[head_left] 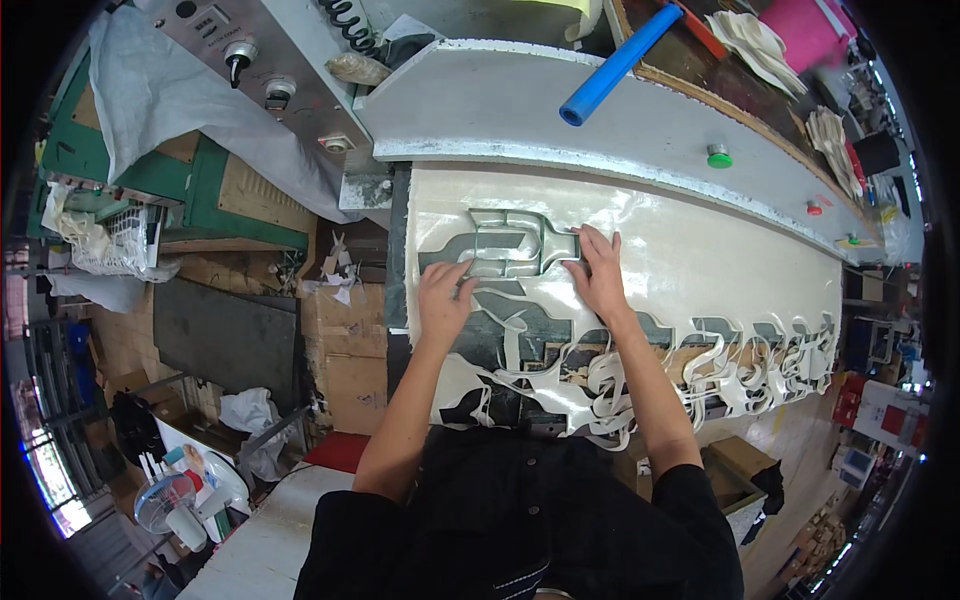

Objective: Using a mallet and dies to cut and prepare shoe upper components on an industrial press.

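A metal cutting die point(541, 243) with a curved, open outline lies on a glossy cream sheet point(700, 247). My left hand point(445, 297) holds the die's lower left edge, fingers bent over the rim. At the die's narrow right end, my right hand point(600, 276) grips it between thumb and fingers. Through cut-out gaps beside the die, a dark cutting board point(398, 230) shows. Along the sheet's near edge hang cream offcut strips point(607, 382), looped and tangled, below both hands.
Beyond the sheet runs a grey machine beam point(500, 108) with a green button point(719, 156) and a red one. A blue tube point(622, 64) juts over the beam. At the left stand a control panel point(255, 70) and a green cabinet point(205, 185). Cardboard point(345, 350) lies below.
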Demonstrator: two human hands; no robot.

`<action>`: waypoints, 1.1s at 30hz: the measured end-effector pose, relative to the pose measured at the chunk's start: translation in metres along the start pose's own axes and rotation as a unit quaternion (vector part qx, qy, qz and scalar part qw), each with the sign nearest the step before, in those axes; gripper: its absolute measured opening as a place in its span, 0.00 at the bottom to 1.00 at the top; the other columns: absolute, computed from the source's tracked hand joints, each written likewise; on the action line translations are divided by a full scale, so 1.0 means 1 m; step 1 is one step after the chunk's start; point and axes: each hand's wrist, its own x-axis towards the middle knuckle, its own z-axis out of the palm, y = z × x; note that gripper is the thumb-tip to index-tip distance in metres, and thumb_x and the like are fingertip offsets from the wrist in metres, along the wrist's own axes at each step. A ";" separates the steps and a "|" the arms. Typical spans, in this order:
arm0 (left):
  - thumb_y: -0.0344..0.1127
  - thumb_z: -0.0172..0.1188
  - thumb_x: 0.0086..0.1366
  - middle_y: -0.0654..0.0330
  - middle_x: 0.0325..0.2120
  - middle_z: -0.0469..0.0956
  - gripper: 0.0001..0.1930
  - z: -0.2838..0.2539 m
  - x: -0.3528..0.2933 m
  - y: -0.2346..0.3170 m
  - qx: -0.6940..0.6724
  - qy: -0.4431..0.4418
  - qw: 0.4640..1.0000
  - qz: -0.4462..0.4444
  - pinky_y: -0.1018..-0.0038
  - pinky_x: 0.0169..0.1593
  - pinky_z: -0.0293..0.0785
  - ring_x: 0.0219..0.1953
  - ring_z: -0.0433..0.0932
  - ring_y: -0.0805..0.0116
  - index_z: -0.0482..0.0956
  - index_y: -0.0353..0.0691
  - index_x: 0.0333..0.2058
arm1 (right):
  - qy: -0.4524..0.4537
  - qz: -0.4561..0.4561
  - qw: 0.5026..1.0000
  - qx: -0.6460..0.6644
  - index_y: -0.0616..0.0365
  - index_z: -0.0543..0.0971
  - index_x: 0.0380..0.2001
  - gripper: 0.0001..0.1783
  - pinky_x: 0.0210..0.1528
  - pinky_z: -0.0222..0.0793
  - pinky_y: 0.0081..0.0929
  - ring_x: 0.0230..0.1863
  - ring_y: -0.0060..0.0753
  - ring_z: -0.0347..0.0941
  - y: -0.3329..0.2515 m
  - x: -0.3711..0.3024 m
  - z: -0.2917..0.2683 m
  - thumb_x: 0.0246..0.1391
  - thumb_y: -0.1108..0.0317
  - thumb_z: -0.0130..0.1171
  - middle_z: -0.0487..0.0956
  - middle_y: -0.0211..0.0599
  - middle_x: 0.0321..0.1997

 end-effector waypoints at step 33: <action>0.27 0.75 0.56 0.51 0.39 0.87 0.16 -0.003 -0.004 -0.002 -0.022 0.017 0.999 -0.028 0.64 0.49 0.79 0.44 0.84 0.53 0.89 0.38 0.45 | 0.044 0.005 0.999 0.016 0.57 0.78 0.63 0.31 0.81 0.39 0.64 0.72 0.49 0.69 -0.006 -0.004 0.005 0.57 0.65 0.71 0.80 0.46 0.63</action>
